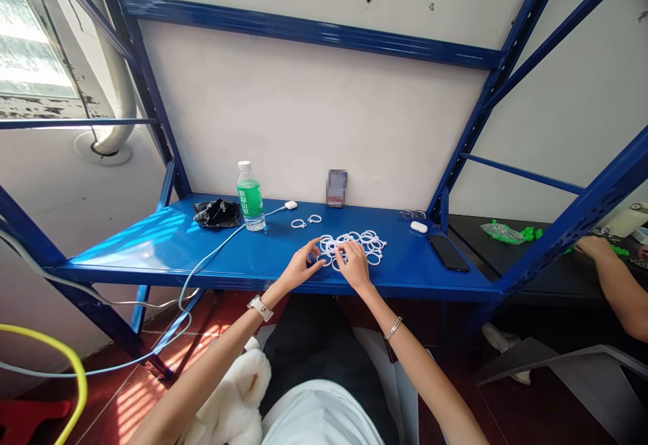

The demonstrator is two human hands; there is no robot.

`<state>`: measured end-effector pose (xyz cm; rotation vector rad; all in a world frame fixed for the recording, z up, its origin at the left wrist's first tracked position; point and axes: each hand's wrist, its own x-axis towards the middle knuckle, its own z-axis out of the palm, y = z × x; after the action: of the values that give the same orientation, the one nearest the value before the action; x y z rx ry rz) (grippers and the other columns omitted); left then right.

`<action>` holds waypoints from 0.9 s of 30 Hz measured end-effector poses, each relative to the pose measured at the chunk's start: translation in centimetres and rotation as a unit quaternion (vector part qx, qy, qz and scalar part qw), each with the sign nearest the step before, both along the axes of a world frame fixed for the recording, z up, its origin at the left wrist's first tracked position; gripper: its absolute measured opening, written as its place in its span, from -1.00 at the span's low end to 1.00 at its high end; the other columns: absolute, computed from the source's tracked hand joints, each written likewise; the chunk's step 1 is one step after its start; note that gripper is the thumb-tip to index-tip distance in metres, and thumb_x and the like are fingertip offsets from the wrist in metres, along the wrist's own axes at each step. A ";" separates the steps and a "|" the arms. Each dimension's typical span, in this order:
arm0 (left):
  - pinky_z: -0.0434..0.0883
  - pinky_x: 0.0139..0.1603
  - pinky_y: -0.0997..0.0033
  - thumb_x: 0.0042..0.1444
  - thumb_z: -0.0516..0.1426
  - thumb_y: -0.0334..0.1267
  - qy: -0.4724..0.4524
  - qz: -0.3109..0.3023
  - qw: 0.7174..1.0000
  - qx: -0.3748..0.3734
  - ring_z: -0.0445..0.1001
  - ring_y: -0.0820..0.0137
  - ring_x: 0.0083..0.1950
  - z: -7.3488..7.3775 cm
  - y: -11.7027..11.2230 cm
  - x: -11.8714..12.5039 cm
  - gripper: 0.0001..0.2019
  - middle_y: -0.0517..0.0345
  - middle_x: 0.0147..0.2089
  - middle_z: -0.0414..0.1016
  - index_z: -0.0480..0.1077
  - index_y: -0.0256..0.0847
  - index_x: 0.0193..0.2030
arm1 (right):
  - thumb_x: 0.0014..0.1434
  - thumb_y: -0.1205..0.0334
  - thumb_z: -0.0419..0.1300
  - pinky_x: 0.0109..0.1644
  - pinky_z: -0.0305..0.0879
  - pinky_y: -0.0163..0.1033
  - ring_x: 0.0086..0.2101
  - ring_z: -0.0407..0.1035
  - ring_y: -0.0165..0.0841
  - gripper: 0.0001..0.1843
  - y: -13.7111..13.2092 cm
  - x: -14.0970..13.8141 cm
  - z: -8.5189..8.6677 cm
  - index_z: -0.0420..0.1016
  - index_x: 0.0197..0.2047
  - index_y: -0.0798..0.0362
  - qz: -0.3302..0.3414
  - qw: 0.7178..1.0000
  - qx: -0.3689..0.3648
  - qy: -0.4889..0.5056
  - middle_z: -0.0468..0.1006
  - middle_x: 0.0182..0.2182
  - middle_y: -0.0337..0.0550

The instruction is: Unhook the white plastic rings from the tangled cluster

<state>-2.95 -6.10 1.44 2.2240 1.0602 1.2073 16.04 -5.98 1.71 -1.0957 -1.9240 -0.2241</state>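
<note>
A pile of several white plastic rings [362, 244] lies on the blue metal shelf [167, 242] in front of me. My left hand [302, 267] and my right hand [354, 264] meet at the near left edge of the pile, fingers curled in a pinch around a white ring [330, 250] between them. Two separate white rings [305, 221] lie farther back on the shelf, apart from the pile. A watch is on my left wrist and a bracelet on my right.
A green-labelled water bottle [250, 196], a crumpled black bag [217, 212], a white charger with cable [290, 205], a small box [337, 188], an earbud case [418, 227] and a black phone [448, 252] sit on the shelf. Another person's arm [615, 283] rests at the right, near green parts [506, 231].
</note>
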 end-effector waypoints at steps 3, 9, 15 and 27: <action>0.44 -0.26 0.37 0.23 0.02 -0.10 -0.001 0.023 1.000 0.008 0.44 0.29 -0.12 -0.1 0.1 -0.1 -0.67 0.02 -0.10 0.42 0.32 -0.18 0.06 | 0.29 0.20 0.00 -0.16 0.22 -0.14 -0.25 0.33 -0.23 -0.78 0.3 0.2 -0.3 0.35 -0.37 0.03 -0.071 0.996 0.017 0.055 0.47 -0.38 -0.11; 0.42 -0.05 0.18 0.22 0.01 -0.22 0.084 0.108 0.990 0.027 0.35 0.17 0.06 -1.1 2.3 -1.4 -0.72 -0.07 0.01 0.36 0.35 -0.22 0.02 | 0.25 0.16 0.06 -0.17 0.19 -0.10 -0.22 0.30 -0.17 -0.80 0.7 0.5 -0.8 0.32 -0.40 0.03 -0.124 0.991 0.008 0.052 0.47 -0.35 -0.09; 0.30 0.08 -0.06 0.20 -0.01 -0.34 0.269 0.250 0.930 0.011 0.11 -0.01 0.28 -0.4 6.9 -3.9 -0.55 -0.25 0.27 0.17 0.16 -0.24 0.24 | 0.25 0.16 0.05 -0.14 0.21 -0.08 -0.19 0.31 -0.17 -0.84 0.6 0.4 -0.7 0.34 -0.33 0.03 -0.125 0.991 -0.020 0.042 0.47 -0.30 -0.08; 0.32 0.04 0.02 0.28 -0.10 -0.34 0.335 0.249 0.909 0.001 0.25 0.07 0.18 0.3 7.4 -5.2 -0.75 -0.21 0.19 0.25 0.30 -0.25 0.01 | 0.24 0.24 -0.01 -0.09 0.27 -0.09 -0.15 0.33 -0.18 -0.85 0.2 0.0 -0.3 0.35 -0.22 0.05 -0.056 0.998 -0.026 0.002 0.47 -0.23 -0.04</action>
<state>-8.14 1.34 1.75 2.5178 1.9791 0.5711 16.07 -5.77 1.44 -1.2388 -1.8771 -0.2345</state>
